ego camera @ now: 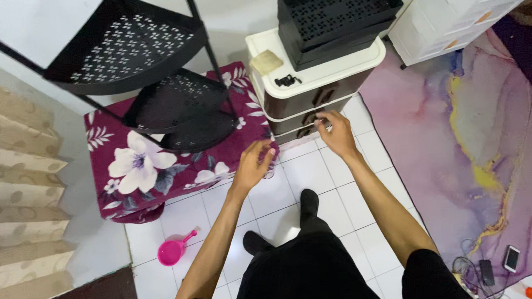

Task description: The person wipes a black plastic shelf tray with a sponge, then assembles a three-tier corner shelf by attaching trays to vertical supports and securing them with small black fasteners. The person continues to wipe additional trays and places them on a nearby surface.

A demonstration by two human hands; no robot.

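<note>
- Right now, right hand [339,134] reaching forward to the brown-and-cream drawer unit [311,85], fingertips pinched on the handle of a lower drawer [309,120]; fingers together there, though cannot tell how firmly clamped.
- Left hand [252,165] hovering lower and to the left, fingers loosely apart and curled, holding nothing, just in front of the floral maroon cloth [147,166].
- Probably held free like that for balance or to be ready beside the drawer, judging by its open pose.
- Drawer unit standing on the white tiled floor [315,183] against the wall, just right of the cloth; at least two drawer fronts showing below the cream top.
- On that top: one stack of black perforated trays [332,21], seemingly two or three nested, plus one small tan pad [266,62] and one small black object [287,80], too small to identify.
- One black corner rack [149,71] with three perforated shelves standing over the cloth, tucked into the corner to save floor space.
- One pink scoop [174,249] lying on the tiles near the person's left foot.
- One marbled purple mat [468,134] to the right; one phone [511,258] and tangled cables at its lower edge.
- One white drawer cabinet [451,16] at upper right.
</note>
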